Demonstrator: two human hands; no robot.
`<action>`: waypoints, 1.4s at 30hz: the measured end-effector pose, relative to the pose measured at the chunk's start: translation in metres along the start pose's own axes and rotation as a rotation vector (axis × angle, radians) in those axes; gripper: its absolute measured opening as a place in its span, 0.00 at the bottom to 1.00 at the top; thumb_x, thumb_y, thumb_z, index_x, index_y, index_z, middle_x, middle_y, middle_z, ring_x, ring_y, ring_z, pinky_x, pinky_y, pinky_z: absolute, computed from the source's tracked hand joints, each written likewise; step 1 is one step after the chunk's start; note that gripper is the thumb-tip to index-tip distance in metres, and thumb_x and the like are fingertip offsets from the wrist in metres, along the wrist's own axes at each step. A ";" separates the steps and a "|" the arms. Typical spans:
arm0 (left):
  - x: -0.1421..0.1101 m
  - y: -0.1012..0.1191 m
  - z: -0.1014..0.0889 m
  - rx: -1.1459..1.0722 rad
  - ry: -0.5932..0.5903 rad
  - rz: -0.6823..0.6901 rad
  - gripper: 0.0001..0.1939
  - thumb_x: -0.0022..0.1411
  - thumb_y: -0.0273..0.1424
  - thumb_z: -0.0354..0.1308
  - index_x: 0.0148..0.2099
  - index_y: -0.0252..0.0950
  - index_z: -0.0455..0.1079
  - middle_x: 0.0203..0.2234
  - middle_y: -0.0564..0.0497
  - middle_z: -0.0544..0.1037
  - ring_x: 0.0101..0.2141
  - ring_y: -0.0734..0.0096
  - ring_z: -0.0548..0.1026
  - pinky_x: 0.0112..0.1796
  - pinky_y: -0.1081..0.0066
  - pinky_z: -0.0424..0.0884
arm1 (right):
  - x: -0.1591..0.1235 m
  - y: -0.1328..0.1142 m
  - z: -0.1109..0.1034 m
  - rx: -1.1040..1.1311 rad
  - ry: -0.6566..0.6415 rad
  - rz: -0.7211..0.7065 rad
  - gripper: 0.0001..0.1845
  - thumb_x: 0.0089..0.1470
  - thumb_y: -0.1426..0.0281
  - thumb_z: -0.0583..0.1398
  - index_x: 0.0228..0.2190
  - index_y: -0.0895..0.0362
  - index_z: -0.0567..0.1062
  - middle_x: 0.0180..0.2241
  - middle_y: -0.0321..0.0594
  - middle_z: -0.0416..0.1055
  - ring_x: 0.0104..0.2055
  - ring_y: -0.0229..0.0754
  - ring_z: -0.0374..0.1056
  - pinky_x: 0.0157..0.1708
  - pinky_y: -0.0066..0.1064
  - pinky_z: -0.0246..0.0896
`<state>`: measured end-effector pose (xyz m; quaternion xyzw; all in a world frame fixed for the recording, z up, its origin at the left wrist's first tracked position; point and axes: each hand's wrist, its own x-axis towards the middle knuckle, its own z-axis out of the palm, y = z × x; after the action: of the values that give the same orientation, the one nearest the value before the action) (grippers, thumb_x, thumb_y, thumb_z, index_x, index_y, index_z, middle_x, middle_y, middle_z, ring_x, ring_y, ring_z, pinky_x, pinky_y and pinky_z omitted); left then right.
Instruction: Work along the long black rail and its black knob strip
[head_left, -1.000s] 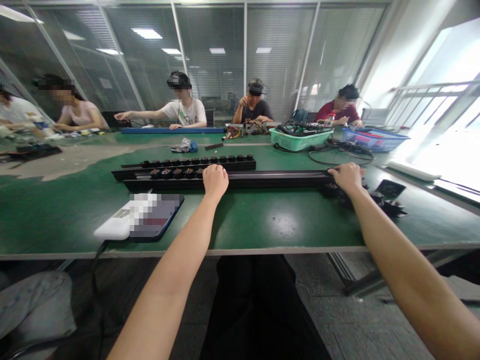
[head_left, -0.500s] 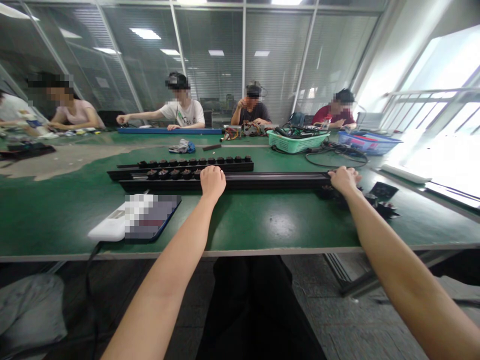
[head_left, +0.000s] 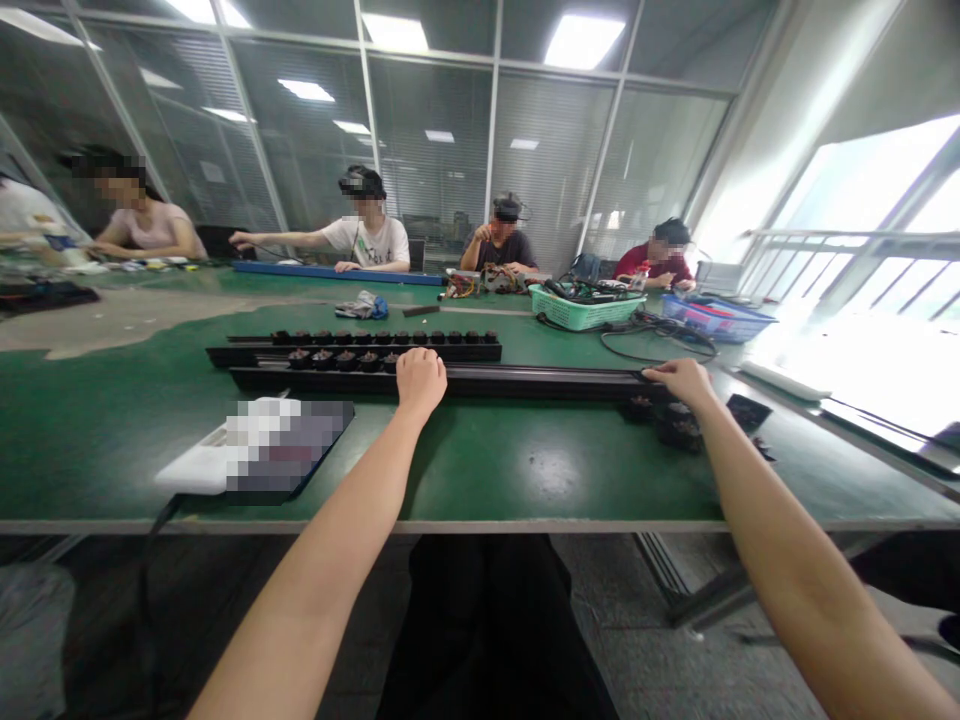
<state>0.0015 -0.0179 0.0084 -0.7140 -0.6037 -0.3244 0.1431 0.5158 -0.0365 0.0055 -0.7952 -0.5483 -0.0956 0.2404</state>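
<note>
A long black rail point(head_left: 540, 382) lies across the green table in front of me, with several round black parts point(head_left: 345, 361) in a row along its left half. My left hand point(head_left: 421, 382) is closed over the rail at the right end of that row; its fingertips are hidden behind the knuckles. Far to the right, my right hand point(head_left: 681, 380) pinches the rail's right end between thumb and fingers. Below and beside that hand lie loose black parts point(head_left: 679, 425), partly covered by my wrist. Another black rail point(head_left: 480, 352) with round parts lies just behind.
A white device point(head_left: 199, 460) and a dark flat device lie at front left. Behind the rails are a crumpled cloth point(head_left: 361, 306), a green basket point(head_left: 589, 308) of cables and a blue basket point(head_left: 716, 318). Several people sit across the table, one near a long blue bar point(head_left: 337, 273).
The view has tilted up slightly, so the table sits lower. My left hand stays on the rail. The right hand's fingers have drawn into a pinch at the rail's end.
</note>
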 end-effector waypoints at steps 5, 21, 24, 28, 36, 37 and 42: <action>0.000 0.002 -0.004 -0.017 0.004 -0.010 0.16 0.71 0.29 0.46 0.46 0.36 0.77 0.47 0.36 0.80 0.54 0.48 0.73 0.57 0.51 0.66 | -0.012 -0.011 -0.003 -0.064 0.010 -0.013 0.25 0.62 0.54 0.56 0.40 0.59 0.85 0.42 0.56 0.80 0.50 0.60 0.70 0.51 0.50 0.58; 0.000 0.001 -0.003 -0.023 -0.015 -0.021 0.17 0.72 0.29 0.45 0.47 0.36 0.76 0.48 0.35 0.79 0.54 0.48 0.73 0.58 0.51 0.65 | -0.017 -0.008 0.002 -0.093 0.034 0.137 0.26 0.62 0.58 0.55 0.45 0.64 0.83 0.49 0.65 0.73 0.54 0.65 0.63 0.53 0.54 0.54; 0.000 0.001 -0.003 -0.029 -0.015 -0.027 0.17 0.72 0.29 0.45 0.47 0.36 0.76 0.48 0.35 0.79 0.55 0.48 0.73 0.59 0.51 0.64 | -0.017 -0.007 0.002 -0.071 0.044 0.147 0.25 0.62 0.59 0.55 0.42 0.66 0.83 0.48 0.67 0.72 0.53 0.65 0.61 0.51 0.55 0.52; 0.000 0.001 -0.003 -0.018 -0.022 -0.026 0.17 0.72 0.29 0.45 0.47 0.35 0.76 0.49 0.35 0.79 0.55 0.48 0.73 0.59 0.52 0.64 | -0.018 -0.007 0.000 -0.096 0.030 0.197 0.25 0.63 0.59 0.56 0.45 0.69 0.81 0.50 0.70 0.70 0.55 0.66 0.61 0.53 0.55 0.51; 0.000 0.003 -0.003 0.006 -0.036 -0.029 0.17 0.73 0.29 0.44 0.48 0.33 0.76 0.50 0.34 0.79 0.55 0.47 0.73 0.59 0.52 0.64 | -0.019 -0.008 -0.005 -0.132 -0.042 0.265 0.28 0.69 0.56 0.55 0.52 0.70 0.76 0.56 0.71 0.67 0.60 0.66 0.59 0.57 0.54 0.50; 0.000 0.003 -0.004 0.007 -0.038 -0.031 0.17 0.73 0.29 0.45 0.48 0.33 0.76 0.50 0.34 0.79 0.55 0.48 0.73 0.59 0.53 0.64 | -0.017 -0.007 -0.005 -0.149 -0.043 0.271 0.29 0.69 0.56 0.54 0.53 0.70 0.76 0.56 0.71 0.67 0.60 0.66 0.59 0.57 0.53 0.51; 0.001 0.002 -0.003 0.017 -0.036 -0.027 0.17 0.73 0.29 0.45 0.48 0.33 0.76 0.49 0.35 0.79 0.55 0.47 0.73 0.59 0.53 0.64 | -0.010 0.001 0.000 -0.212 -0.049 0.296 0.31 0.70 0.55 0.52 0.54 0.70 0.77 0.58 0.71 0.67 0.61 0.65 0.62 0.57 0.50 0.53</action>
<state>0.0025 -0.0195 0.0111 -0.7102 -0.6186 -0.3083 0.1337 0.5132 -0.0454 0.0009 -0.8902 -0.4180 -0.0971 0.1531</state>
